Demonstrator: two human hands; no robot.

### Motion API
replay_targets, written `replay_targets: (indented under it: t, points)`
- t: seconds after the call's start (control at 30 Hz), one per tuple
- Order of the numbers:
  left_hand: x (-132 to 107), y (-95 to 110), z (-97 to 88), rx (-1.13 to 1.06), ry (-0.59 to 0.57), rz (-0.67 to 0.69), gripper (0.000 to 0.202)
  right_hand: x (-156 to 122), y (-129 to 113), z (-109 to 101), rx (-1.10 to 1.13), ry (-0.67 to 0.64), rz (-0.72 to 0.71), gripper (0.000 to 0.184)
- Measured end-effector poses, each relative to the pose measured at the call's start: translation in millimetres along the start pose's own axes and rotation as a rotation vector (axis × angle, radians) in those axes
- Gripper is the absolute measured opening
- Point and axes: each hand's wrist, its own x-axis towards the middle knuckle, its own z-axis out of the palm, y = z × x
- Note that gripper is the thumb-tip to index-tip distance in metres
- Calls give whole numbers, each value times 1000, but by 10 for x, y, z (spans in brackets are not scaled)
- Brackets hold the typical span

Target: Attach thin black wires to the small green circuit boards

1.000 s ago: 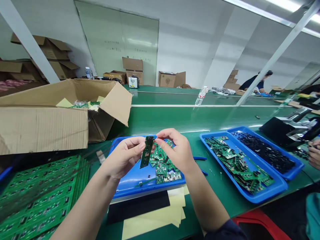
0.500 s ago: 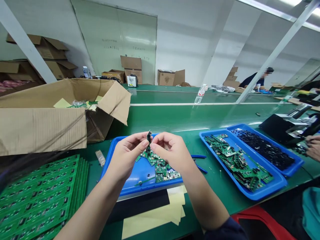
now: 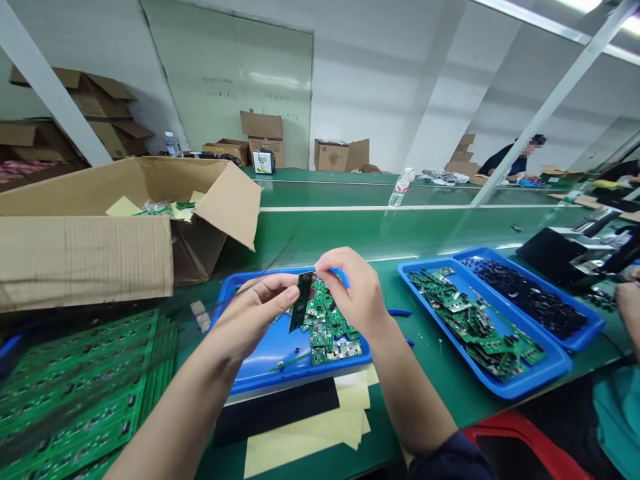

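Note:
Over the near blue tray (image 3: 253, 381), my left hand (image 3: 260, 303) pinches a small circuit board (image 3: 301, 303) between thumb and fingers. The board is held tilted, its dark side facing me. My right hand (image 3: 353, 287) is closed in a pinch at the board's upper right corner, and its fingertips partly cover that spot. Below both hands lies a heap of small green circuit boards (image 3: 325, 327), spread over the tray's right part. Blue-handled pliers (image 3: 400, 313) stick out beyond my right wrist, mostly hidden by it.
Stacked green panels (image 3: 85, 393) lie at the left, below a large open cardboard box (image 3: 85, 257). To the right are a blue tray of boards (image 3: 560, 365) and another with black parts (image 3: 530, 293). A co-worker's hand (image 3: 631, 300) shows at the right edge. Yellow paper (image 3: 305, 437) lies in front.
The circuit board has turned from nearly edge-on to showing its dark flat side. My right hand has shifted slightly up and to its upper corner. The co-worker's arm has moved.

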Motion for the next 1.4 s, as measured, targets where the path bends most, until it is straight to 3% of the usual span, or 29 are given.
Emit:
replay_targets:
  t: [0.1, 0.3, 0.4, 0.53, 0.67, 0.73, 0.8, 0.87, 0.97, 1.0, 1.07, 1.17, 1.2, 1.27, 1.4]
  points:
    - [-21, 38, -50, -11, -47, -33, 37, -7, 31, -5, -49, -11, -182, 13]
    - [-37, 62, -102, 36, -120, -46, 32, -39, 26, -9, -111, -26, -283, 22]
    - [-37, 88, -99, 145, -143, -2, 30, -74, 17, 45, -102, 7, -258, 26]
    - [-57, 142, -103, 488, -73, 258, 22, -87, -5, 46, 72, 7, -108, 46]
    - [-70, 158, -138, 803, -7, 540, 23, -60, -39, -65, 125, -141, 17, 35]
    - [-65, 145, -168, 904, 26, 615, 24, -54, -45, -124, 92, -213, 63, 24]
    - [-54, 128, -205, 967, 38, 679, 24, -51, -30, -186, 166, -305, 128, 25]
    - [-40, 114, -247, 1027, 76, 762, 22, -40, 13, -257, 337, -470, 139, 42]
    - [-24, 117, -309, 1127, 213, 896, 19, 3, 128, -353, 582, -834, 65, 89]
    - [-22, 123, -324, 1155, 246, 925, 19, 20, 173, -369, 645, -891, 67, 97]
    - [-23, 133, -338, 1202, 247, 959, 19, 45, 257, -363, 755, -776, 178, 97]
    - [-33, 127, -319, 1266, 170, 982, 20, 45, 326, -285, 813, -369, 485, 70]
    - [-38, 119, -306, 1283, 140, 995, 21, 36, 326, -253, 816, -310, 568, 60]
    - [-45, 96, -281, 1305, 79, 1019, 24, 13, 289, -192, 853, -358, 665, 50]
    - [-51, 64, -256, 1320, -4, 1042, 32, -23, 143, -98, 935, -629, 690, 58]
